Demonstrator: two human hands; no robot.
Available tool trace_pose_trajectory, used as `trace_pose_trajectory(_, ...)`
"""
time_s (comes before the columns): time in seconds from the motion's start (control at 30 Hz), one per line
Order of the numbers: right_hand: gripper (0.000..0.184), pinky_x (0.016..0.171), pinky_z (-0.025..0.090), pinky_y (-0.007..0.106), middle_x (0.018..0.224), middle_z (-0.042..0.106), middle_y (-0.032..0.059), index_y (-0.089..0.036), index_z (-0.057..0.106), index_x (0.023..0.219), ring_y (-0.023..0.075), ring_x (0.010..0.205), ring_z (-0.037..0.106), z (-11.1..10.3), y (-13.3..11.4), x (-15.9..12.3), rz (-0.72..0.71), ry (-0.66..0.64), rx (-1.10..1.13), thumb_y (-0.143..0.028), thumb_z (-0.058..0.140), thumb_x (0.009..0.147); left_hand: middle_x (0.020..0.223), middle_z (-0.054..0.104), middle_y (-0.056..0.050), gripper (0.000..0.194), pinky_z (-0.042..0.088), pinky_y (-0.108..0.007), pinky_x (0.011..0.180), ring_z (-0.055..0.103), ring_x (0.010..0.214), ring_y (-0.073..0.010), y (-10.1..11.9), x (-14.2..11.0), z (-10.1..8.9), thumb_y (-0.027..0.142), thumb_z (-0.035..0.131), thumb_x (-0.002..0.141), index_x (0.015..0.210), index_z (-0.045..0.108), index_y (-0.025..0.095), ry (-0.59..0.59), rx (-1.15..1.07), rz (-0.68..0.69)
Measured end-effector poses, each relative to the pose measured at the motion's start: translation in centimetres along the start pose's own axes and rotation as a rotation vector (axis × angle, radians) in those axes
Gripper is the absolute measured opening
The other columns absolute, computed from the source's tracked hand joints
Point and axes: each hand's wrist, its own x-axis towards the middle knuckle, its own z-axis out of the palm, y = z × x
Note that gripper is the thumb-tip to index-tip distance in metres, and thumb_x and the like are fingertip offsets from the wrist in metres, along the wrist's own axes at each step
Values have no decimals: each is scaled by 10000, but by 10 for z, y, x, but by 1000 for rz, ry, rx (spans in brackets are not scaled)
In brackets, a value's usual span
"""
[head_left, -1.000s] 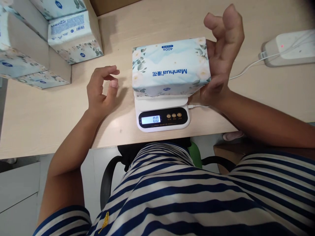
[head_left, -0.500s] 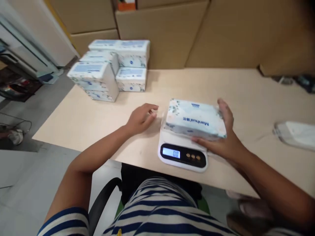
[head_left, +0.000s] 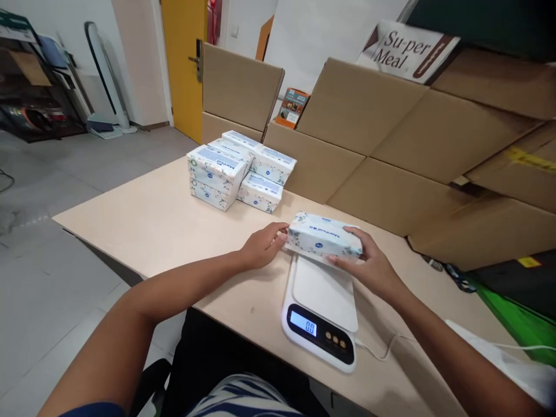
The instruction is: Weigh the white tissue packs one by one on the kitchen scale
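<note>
A white floral pack of tissues (head_left: 324, 234) is held above the far end of a white digital scale (head_left: 324, 292). My right hand (head_left: 367, 255) grips the right end of the pack, thumb along its near side and fingers over the top. At the left end, my left hand (head_left: 266, 244) has its curled fingertips against the pack. The scale's plate is bare in front, and its lit display (head_left: 304, 324) reads 0.0. Several matching tissue packs (head_left: 217, 165) are stacked farther back on the left side of the table.
Large cardboard boxes (head_left: 330, 168) line the table's (head_left: 174, 231) back edge. A white cable (head_left: 382, 354) runs from the scale to the right, near a white plastic bag (head_left: 504, 359). The floor (head_left: 65, 278) shows past the table's left edge, with a yellow door (head_left: 182, 69) beyond.
The pack has moved off the scale plate toward the back and is raised. My left hand has come up against its left end. The view has tilted up and turned left.
</note>
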Motion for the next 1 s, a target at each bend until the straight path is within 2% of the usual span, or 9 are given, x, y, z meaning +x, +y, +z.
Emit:
trace_pose_trajectory(0.1,1004,1194,566,656,1582,677,132,-348,650,1490,435,1366,701,3,-23,34,-114,74,-78,-791,920,630,1604,653,-183,687,592,-497,1152,732,1298,-313,-2,1,0,618,369,1157,1687,459,191,70,-101,-115)
trace_pose_trajectory(0.23,986,1206,549,623,1619,626,141,-335,591,1548,419,1398,664,25,-54,83,-275,180,-87,-766,869,706,1660,612,-178,747,609,-503,1119,770,1152,-279,-5,2,5,604,480,1136,1760,337,220,39,-125,-228)
trace_pose_trajectory(0.3,987,1195,561,580,1607,617,147,-321,560,1573,389,1375,675,44,-69,108,-305,172,-45,-736,858,729,1657,620,-160,729,605,-501,1136,765,1166,-277,-7,3,7,566,532,1119,1747,368,234,34,-95,-206)
trace_pose_trajectory(0.43,962,1174,574,524,1581,626,152,-302,551,1600,360,1367,660,84,-92,145,-325,110,-78,-685,843,767,1562,689,-131,517,611,-499,1135,760,1126,-273,-10,5,9,472,508,1117,1565,595,230,27,10,-145)
trace_pose_trajectory(0.53,981,1157,579,532,1594,631,188,-261,551,1612,378,1387,653,105,-97,157,-312,69,-124,-686,836,774,1510,721,-113,445,618,-491,1123,763,1112,-273,-11,6,10,444,499,1111,1462,672,232,14,50,-123)
trace_pose_trajectory(0.63,930,1172,567,544,1629,624,226,-202,551,1630,383,1374,680,116,-93,162,-298,34,-160,-664,766,853,1527,718,-111,475,616,-501,1126,769,1105,-274,-9,5,10,427,515,1100,1514,646,235,-8,43,-114)
trace_pose_trajectory(0.7,854,1162,570,540,1599,661,231,-179,559,1642,371,1311,718,118,-91,163,-289,13,-185,-618,695,922,1548,707,-118,483,609,-514,1142,770,1123,-281,-7,4,11,418,512,1100,1530,632,231,-23,43,-110)
trace_pose_trajectory(0.83,805,1087,595,535,1401,791,211,-176,524,1701,359,1142,765,121,-93,164,-268,-10,-233,-556,611,997,1551,701,-107,424,611,-485,1144,779,1138,-271,-5,5,10,400,502,1104,1461,658,232,-52,69,-115)
trace_pose_trajectory(1.0,786,1023,600,504,1295,826,188,-207,533,1705,371,1138,771,122,-101,162,-231,-8,-311,-578,611,1016,1561,688,-125,424,592,-513,1173,779,1134,-283,-4,6,10,390,495,1115,1461,654,205,-91,93,-114)
